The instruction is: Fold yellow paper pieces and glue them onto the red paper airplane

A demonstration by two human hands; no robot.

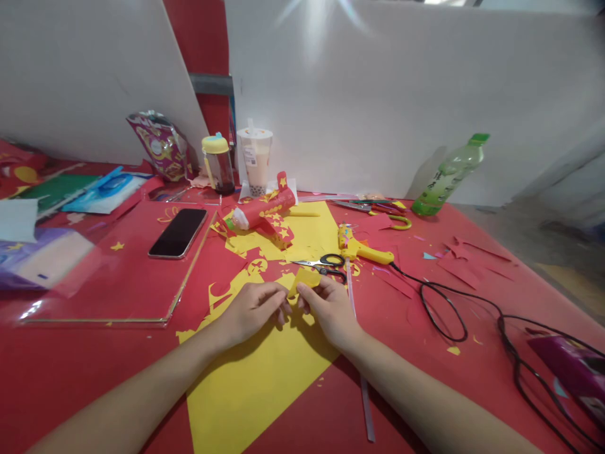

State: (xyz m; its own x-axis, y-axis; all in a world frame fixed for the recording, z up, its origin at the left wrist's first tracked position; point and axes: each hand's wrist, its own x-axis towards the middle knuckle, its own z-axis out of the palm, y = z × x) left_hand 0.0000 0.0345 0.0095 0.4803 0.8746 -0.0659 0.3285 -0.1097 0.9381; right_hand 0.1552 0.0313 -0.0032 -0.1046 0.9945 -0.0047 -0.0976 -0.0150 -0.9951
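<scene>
- The small yellow paper piece [306, 277] is just on the near side of the scissors [322, 263].
- Right grip [333, 312] pinches it; left grip [258, 309] curls at its left edge, whether pinching I cannot tell.
- Light edge pressure should avoid creasing such thin paper.
- Treat the glue gun [374, 253], right of the scissors, as possibly hot.

Partial obstruction and cropping noted, head view.
Small yellow paper [306, 277]: lower part covered by the right hand [333, 310]; contact with the left hand [255, 309] cannot be determined. Large yellow sheet [241, 397]: partly hidden beneath both hands, cut off at bottom. Purple packet [570, 362] and black cord [503, 331]: cut off at right. Lettering on bottle [449, 178] and cup [255, 157]: illegible.
</scene>
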